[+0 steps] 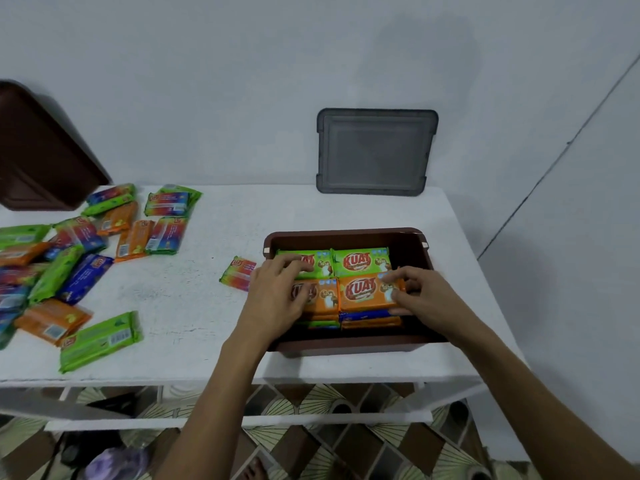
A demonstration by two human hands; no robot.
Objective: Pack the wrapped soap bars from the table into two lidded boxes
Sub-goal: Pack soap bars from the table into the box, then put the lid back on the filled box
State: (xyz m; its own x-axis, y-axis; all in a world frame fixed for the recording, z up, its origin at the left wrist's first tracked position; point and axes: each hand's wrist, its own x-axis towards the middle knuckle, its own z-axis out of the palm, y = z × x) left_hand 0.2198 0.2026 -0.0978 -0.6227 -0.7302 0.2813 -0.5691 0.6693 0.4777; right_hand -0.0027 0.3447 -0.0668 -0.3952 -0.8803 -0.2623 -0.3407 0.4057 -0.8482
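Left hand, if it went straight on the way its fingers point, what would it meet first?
The back-left green KUAT soap bar in the brown box; the left hand seems to have its fingertips touching it, though depth is unclear.

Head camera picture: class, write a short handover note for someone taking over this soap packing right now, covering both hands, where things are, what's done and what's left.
Left hand rests on the left-side bars in the brown box.
Right hand pinches the orange bar on the top layer's right side.
Done: the box holds stacked layers, with two green bars at the back on top.
Left: loose pile on the table, and one bar beside the box. The box is unlidded. Grey lid stands behind it, and a brown lid-like piece is at far left. No second box in view.
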